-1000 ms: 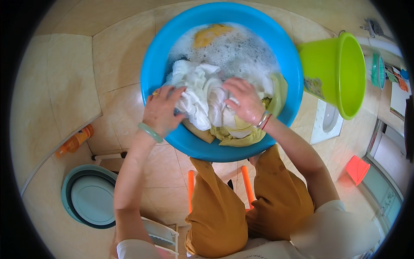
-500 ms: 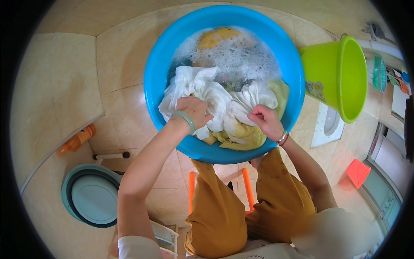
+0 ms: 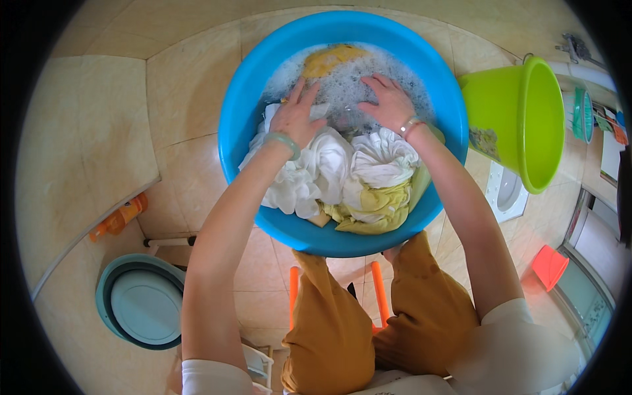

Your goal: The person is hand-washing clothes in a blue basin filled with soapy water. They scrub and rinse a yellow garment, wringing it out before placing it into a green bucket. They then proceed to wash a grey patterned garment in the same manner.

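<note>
A big blue basin (image 3: 232,131) holds soapy water with white suds (image 3: 349,85) at its far side. Along its near side lie a wet white cloth (image 3: 296,187) on the left and a bunched white and yellow-green garment (image 3: 378,210) on the right. A mustard-yellow cloth (image 3: 332,59) pokes out of the foam at the back. Over the far edge of the white cloth, my left hand (image 3: 295,120) has its fingers spread toward the suds. My right hand (image 3: 390,106) hovers at the foam beyond the garment, fingers apart, gripping nothing.
A lime-green bucket (image 3: 510,118) lies tipped beside the basin on the right, with a white squat toilet (image 3: 508,191) near it. A grey-green folding basin (image 3: 141,299) and an orange bottle (image 3: 120,216) are at left. Orange stool legs (image 3: 380,293) show between my knees.
Both hands have let go of the cloths and moved away from me toward the suds, their fingers opening out. The garment on the right now lies in a loose bunch.
</note>
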The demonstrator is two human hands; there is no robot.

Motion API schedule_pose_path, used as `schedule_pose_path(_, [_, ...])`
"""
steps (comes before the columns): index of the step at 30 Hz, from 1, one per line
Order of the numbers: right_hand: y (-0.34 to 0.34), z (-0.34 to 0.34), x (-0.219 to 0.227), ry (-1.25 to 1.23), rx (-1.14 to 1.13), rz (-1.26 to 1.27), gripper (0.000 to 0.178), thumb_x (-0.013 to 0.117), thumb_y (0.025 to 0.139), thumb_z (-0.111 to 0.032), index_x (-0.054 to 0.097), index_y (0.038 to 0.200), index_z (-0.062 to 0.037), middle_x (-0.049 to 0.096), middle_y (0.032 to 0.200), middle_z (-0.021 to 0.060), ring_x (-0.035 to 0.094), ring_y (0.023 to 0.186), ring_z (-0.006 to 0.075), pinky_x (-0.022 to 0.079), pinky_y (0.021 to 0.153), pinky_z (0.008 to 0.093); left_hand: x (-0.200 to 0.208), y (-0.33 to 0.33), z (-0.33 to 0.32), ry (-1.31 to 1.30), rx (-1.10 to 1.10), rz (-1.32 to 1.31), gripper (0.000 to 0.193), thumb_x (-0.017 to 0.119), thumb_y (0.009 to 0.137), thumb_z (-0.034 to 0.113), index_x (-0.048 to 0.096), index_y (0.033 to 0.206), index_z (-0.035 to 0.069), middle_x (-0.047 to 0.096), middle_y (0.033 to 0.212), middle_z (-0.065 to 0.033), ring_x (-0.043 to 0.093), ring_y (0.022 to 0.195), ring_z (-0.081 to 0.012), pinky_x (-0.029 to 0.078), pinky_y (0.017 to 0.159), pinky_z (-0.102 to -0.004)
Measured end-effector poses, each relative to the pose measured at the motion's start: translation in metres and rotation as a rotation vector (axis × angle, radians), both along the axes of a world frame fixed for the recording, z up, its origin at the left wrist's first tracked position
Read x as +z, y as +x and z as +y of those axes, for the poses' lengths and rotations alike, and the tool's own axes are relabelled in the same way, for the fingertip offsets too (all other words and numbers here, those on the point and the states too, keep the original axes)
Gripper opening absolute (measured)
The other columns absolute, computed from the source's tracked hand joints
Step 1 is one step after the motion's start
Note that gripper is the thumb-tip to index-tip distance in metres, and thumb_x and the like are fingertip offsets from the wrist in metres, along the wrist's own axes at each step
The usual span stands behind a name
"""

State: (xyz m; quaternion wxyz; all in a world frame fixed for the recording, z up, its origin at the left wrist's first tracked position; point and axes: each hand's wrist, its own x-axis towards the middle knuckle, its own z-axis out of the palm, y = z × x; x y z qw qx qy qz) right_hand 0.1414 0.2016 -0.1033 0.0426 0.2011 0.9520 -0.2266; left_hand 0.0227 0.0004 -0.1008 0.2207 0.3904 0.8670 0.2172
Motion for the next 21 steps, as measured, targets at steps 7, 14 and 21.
schedule_pose_path(7, [0.026, 0.016, -0.047, -0.468, -0.304, -0.247, 0.044, 0.061, 0.090, -0.038, 0.062, 0.120, -0.0064, 0.065, 0.114, 0.0127, 0.058, 0.110, 0.0309, 0.044, 0.095, 0.0350, -0.002, 0.003, -0.004, -0.342, -0.166, -0.086, 0.050, 0.061, 0.081, 0.010, 0.055, 0.129, 0.018, 0.045, 0.144, -0.0152, 0.048, 0.124, -0.0429, 0.040, 0.104, -0.0463])
schedule_pose_path(14, [0.079, -0.007, -0.003, -0.878, -0.963, 0.260, 0.047, 0.058, 0.096, -0.041, 0.067, 0.105, 0.0042, 0.067, 0.097, 0.0035, 0.058, 0.089, 0.0135, 0.045, 0.083, 0.0263, -0.009, 0.019, -0.045, -0.196, -0.272, 0.071, 0.033, 0.060, 0.079, 0.008, 0.067, 0.109, 0.017, 0.049, 0.140, -0.0151, 0.049, 0.121, -0.0427, 0.040, 0.100, -0.0504])
schedule_pose_path(21, [0.075, -0.021, 0.120, -1.290, -0.792, 0.520, 0.030, 0.067, 0.092, -0.027, 0.065, 0.106, -0.0005, 0.065, 0.097, 0.0013, 0.058, 0.086, 0.0076, 0.046, 0.079, 0.0224, 0.012, 0.031, -0.002, 0.222, -0.149, 0.046, 0.059, 0.065, 0.079, 0.011, 0.050, 0.136, 0.015, 0.051, 0.136, -0.0175, 0.049, 0.123, -0.0374, 0.039, 0.103, -0.0446])
